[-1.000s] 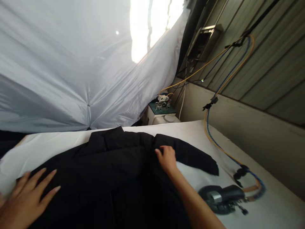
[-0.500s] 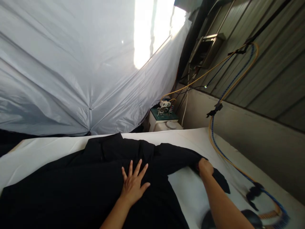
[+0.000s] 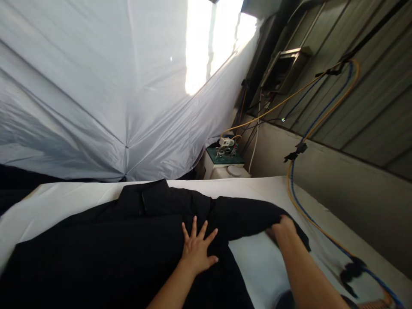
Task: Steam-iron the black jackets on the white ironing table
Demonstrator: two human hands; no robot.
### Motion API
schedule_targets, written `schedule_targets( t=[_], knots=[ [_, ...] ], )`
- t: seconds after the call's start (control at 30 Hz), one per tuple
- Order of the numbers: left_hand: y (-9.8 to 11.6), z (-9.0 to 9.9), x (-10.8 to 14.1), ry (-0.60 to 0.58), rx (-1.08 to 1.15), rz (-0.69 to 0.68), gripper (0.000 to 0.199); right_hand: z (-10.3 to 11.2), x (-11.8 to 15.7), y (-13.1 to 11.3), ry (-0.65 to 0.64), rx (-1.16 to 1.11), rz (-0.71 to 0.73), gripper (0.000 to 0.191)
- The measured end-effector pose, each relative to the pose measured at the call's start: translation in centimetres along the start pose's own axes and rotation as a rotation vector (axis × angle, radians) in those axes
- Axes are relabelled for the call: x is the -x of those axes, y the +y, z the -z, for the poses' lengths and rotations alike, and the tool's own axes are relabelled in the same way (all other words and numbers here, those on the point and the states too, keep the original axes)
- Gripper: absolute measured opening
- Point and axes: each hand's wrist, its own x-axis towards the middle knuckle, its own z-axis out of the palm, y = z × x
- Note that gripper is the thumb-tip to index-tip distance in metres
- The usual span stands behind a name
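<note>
A black jacket (image 3: 96, 253) lies spread over the white-covered table, one sleeve (image 3: 247, 214) stretched out to the right. My left hand (image 3: 198, 251) rests flat on the jacket near the base of that sleeve, fingers spread wide. Farther along, toward the cuff end, my right hand (image 3: 285, 227) is closed on the lower edge of the sleeve; its fingertips are partly hidden and slightly blurred. The sleeve's end passes behind my right wrist.
Blue and yellow hoses (image 3: 317, 221) hang down along the table's right side. A dark rounded object (image 3: 285, 300) is partly hidden by my right forearm. Beyond the white table (image 3: 257, 184) stand a small machine (image 3: 227, 148) and a white sheet (image 3: 96, 86).
My left hand has slid right across the jacket, closer to the sleeve. My right hand keeps its hold, and the sleeve lies a little straighter. The view has shifted slightly.
</note>
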Motion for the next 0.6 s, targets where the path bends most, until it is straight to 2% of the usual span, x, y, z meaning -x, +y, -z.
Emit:
schedule_targets(
  t=[0.07, 0.13, 0.17, 0.23, 0.27, 0.33, 0.4, 0.47, 0.53, 0.6],
  knots=[
    [0.2, 0.4, 0.1, 0.008, 0.095, -0.011, 0.082, 0.0, 0.9, -4.5, 0.035, -0.094, 0.049, 0.050],
    [-0.1, 1.8, 1.2, 0.110, 0.360, 0.010, 0.073, -0.6, 3.7, -9.0, -0.012, -0.187, 0.225, 0.054],
    [-0.4, 2.9, 2.3, 0.206, 0.576, 0.046, 0.067, -1.1, 5.7, -10.8, -0.095, -0.225, 0.398, 0.057],
    [-1.8, 5.3, 5.7, 0.447, 1.109, 0.144, 0.058, -2.4, 10.0, -12.9, -0.329, -0.114, 0.737, 0.068],
    [-2.8, 6.6, 7.8, 0.572, 1.376, 0.197, 0.057, -3.3, 11.9, -13.1, -0.431, -0.003, 0.845, 0.074],
    [-4.9, 9.0, 12.8, 0.809, 1.734, 0.323, 0.055, -5.4, 14.7, -11.8, -0.571, 0.257, 0.864, 0.080],
    [-6.9, 10.8, 17.8, 0.990, 1.863, 0.550, 0.055, -7.5, 15.9, -9.1, -0.670, 0.420, 0.753, 0.075],
    [-8.5, 11.9, 22.0, 1.053, 1.885, 0.702, 0.052, -9.1, 15.8, -6.4, -0.738, 0.421, 0.688, 0.061],
    [-9.7, 12.6, 24.7, 1.068, 1.878, 0.786, 0.046, -9.8, 14.8, -4.6, -0.685, 0.262, 0.667, 0.042],
    [-10.8, 13.4, 25.6, 1.087, 1.827, 0.867, 0.045, -10.0, 13.3, -3.7, -0.525, 0.082, 0.556, 0.027]
  ],
)
